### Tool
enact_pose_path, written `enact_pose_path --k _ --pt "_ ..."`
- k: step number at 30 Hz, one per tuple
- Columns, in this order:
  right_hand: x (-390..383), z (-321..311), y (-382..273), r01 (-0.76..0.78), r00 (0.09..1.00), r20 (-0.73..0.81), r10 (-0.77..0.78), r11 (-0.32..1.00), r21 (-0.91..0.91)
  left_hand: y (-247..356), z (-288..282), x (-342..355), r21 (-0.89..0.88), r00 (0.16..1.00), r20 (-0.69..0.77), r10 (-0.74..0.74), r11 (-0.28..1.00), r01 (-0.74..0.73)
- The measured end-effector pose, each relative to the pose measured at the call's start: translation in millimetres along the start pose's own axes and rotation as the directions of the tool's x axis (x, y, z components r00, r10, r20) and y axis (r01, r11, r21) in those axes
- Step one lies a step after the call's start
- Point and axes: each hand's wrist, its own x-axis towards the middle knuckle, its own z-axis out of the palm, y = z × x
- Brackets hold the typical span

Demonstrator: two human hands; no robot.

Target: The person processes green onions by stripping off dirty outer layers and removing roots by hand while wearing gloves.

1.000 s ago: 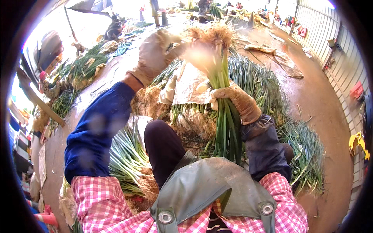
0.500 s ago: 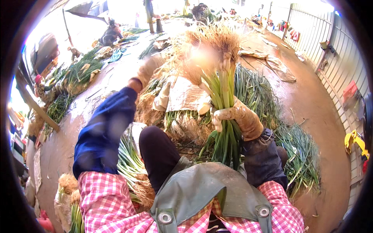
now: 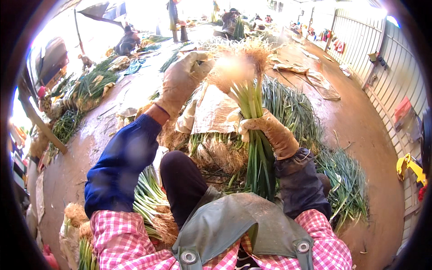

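Observation:
Upright in front of me stands a bunch of green onions [image 3: 252,100], its pale roots [image 3: 245,58] at the top and its dark green leaves hanging down. My right hand [image 3: 265,128], in a dirty pale glove, is wrapped round the stalks below the white part. Beside the roots, on their left, is my gloved left hand [image 3: 182,81]. Its fingers are curled together at the edge of the root mass; whatever they pinch, if anything, is hidden. A bright smear over the roots blurs detail there.
Beyond the bunch lies a heap of onions [image 3: 220,148] partly under a pale woven sack [image 3: 216,110]. More onions [image 3: 153,202] lie by my left knee, and green leaves [image 3: 344,180] pile up at right. A corrugated metal wall [image 3: 360,33] runs along the right; other people sit farther back.
My left hand, blurred and behind the roots' left side before, has come nearer and shows clearly with curled fingers. The bunch in my right hand has shifted slightly left and tilts less.

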Motion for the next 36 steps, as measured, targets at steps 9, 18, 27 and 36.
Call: enact_pose_path --k 9,18,27,36 --pt "4 19 4 -0.031 1.000 -0.006 0.031 0.992 -0.125 -62 53 15 0.581 0.994 0.106 0.036 0.808 -0.092" --pt "28 -29 28 0.086 0.976 -0.199 -0.093 0.995 -0.043 -72 43 -47 0.354 0.338 0.927 -0.160 0.663 -0.659" --pt "36 36 29 -0.184 0.983 -0.019 0.184 0.982 -0.033 -28 -14 -19 0.229 0.541 0.475 0.694 0.497 -0.837" --pt "56 34 82 -0.295 0.874 0.412 0.257 0.955 0.030 -93 -166 -83 0.651 0.847 0.519 0.113 0.591 -0.477"
